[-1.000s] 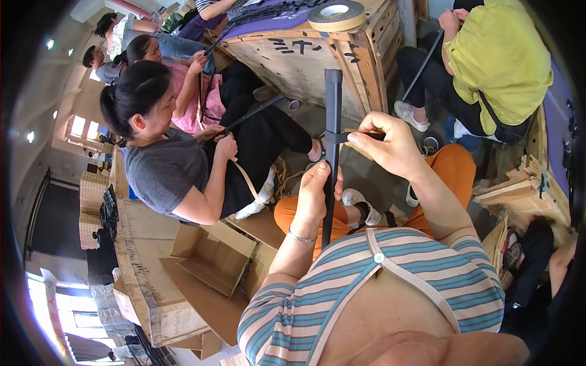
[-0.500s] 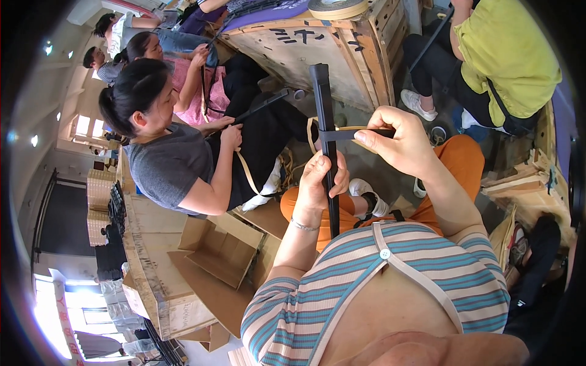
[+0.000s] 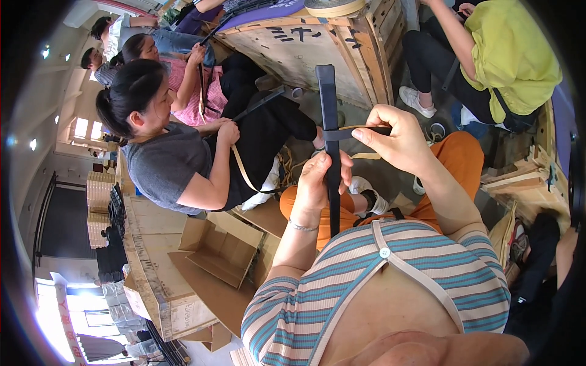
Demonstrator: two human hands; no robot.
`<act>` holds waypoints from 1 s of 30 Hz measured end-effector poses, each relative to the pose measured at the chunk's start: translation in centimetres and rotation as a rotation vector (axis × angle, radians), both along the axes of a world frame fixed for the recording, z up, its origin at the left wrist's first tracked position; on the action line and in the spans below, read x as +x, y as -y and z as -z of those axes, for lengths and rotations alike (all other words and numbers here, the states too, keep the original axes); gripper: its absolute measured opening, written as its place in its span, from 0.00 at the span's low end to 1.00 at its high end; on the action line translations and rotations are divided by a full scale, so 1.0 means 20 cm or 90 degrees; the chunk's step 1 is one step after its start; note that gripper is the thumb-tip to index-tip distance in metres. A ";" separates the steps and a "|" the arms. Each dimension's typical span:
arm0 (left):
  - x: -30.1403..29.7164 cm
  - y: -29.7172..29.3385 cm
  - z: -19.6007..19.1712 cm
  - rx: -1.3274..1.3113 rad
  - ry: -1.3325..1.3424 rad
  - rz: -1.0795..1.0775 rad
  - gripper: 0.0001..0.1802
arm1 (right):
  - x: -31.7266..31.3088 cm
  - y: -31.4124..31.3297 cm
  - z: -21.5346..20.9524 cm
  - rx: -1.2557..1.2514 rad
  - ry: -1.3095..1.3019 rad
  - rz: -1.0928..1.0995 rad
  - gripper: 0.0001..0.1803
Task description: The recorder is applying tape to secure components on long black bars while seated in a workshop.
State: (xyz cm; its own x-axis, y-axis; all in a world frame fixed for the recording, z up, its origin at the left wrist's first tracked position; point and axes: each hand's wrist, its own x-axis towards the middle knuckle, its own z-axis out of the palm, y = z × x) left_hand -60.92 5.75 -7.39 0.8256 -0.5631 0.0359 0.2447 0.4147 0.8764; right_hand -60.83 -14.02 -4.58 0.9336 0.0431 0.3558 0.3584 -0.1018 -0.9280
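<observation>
My left hand (image 3: 317,183) grips a long flat black bar (image 3: 328,104) that stands upright in front of me, over my orange-trousered lap. My right hand (image 3: 397,140) pinches a dark strip of tape or band (image 3: 360,130) that runs across the bar near its upper part. A tan strip (image 3: 365,156) trails just below that hand. The bar's lower end is hidden behind my striped shirt.
A person in a grey shirt (image 3: 171,165) sits close on the left, working a tan strap (image 3: 244,174). A wooden crate (image 3: 329,43) with a tape roll (image 3: 332,6) stands ahead. Another person in yellow (image 3: 506,55) sits at right. Open cardboard boxes (image 3: 213,256) lie at lower left.
The bar and both hands have shifted slightly lower and leftward in view. My right hand has drawn the dark strip across the bar.
</observation>
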 end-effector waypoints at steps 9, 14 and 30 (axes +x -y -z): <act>-0.02 0.09 -0.08 0.058 -0.002 -0.117 0.18 | 0.00 -0.02 0.05 -0.046 0.042 0.036 0.12; -0.01 0.10 -0.08 0.039 0.007 -0.106 0.15 | -0.02 -0.03 0.05 -0.088 0.079 0.060 0.11; -0.07 0.16 -0.14 0.258 0.135 -0.292 0.14 | -0.03 -0.11 -0.05 -0.082 0.091 0.005 0.06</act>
